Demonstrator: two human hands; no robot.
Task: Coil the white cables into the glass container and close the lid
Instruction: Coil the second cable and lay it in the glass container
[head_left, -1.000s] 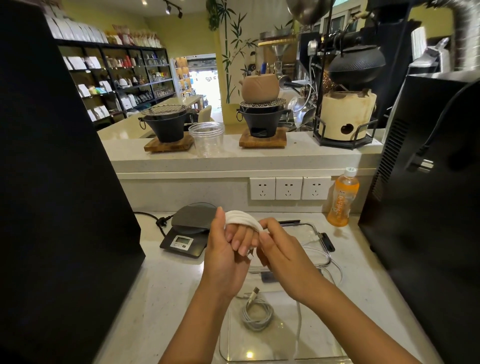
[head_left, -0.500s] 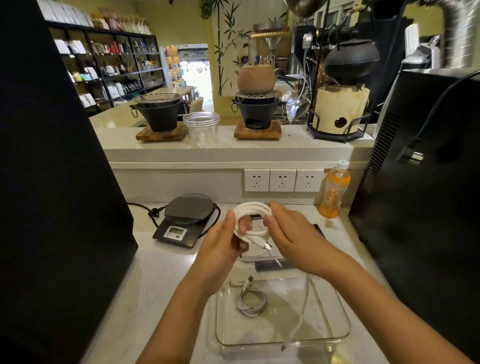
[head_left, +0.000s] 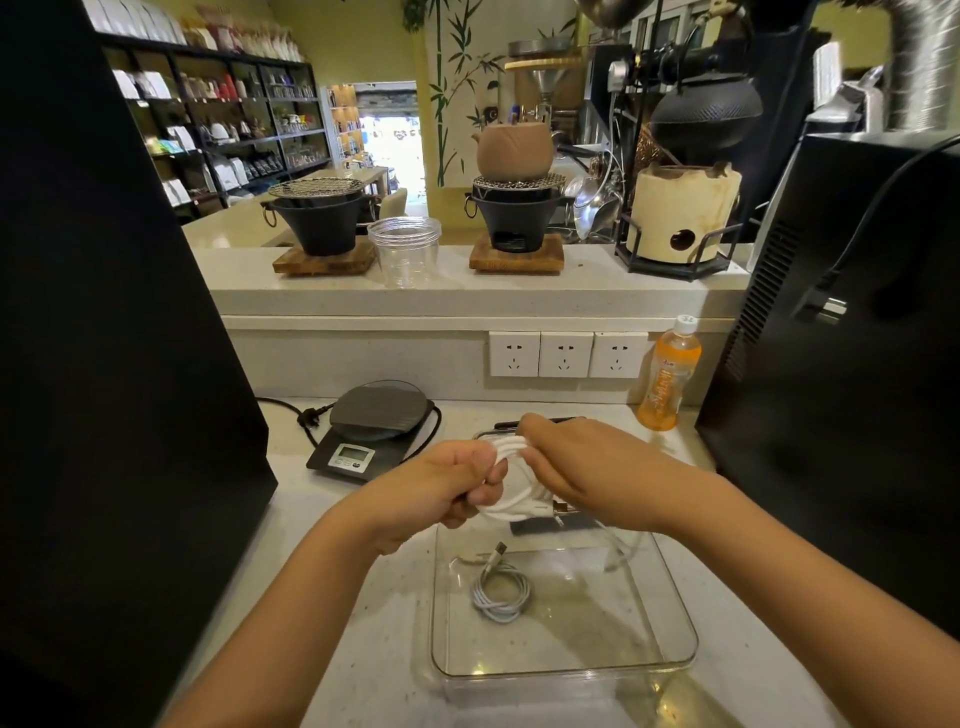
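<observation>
both hands (head_left: 441, 488) (head_left: 587, 467) grip white cable (head_left: 511, 501) — coiled

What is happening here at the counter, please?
A person is winding a white cable into a coil, holding it in both hands above the counter. The left hand grips one side of the loops and the right hand pinches the other. Below them stands an open glass container with one small coiled cable already lying inside. The lid lies behind the container, not yet on it.
</observation>
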